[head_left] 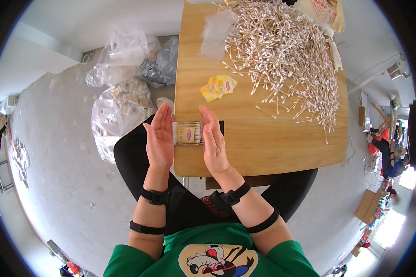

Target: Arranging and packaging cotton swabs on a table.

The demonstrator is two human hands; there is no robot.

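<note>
A small pack of cotton swabs [195, 134] with a yellow and white card on it lies at the left edge of the wooden table. My left hand [160, 138] is open on its left side, palm turned up and inward, fingers stretched out. On the pack's right, my right hand [213, 141] is held flat with fingers extended, its palm facing the pack. Whether either palm presses on the swab ends I cannot tell. Part of a dark flat piece [222, 127] shows beside my right fingers. Farther up, several yellow cards [218, 87] lie fanned out.
A large heap of loose cotton swabs [282, 51] covers the far right of the table [272, 150]. Clear plastic sheets [216, 34] lie left of it. Clear bags [120, 108] with packs inside stand on the floor at left, near a grey bag [161, 64]. Another person [393, 159] is far right.
</note>
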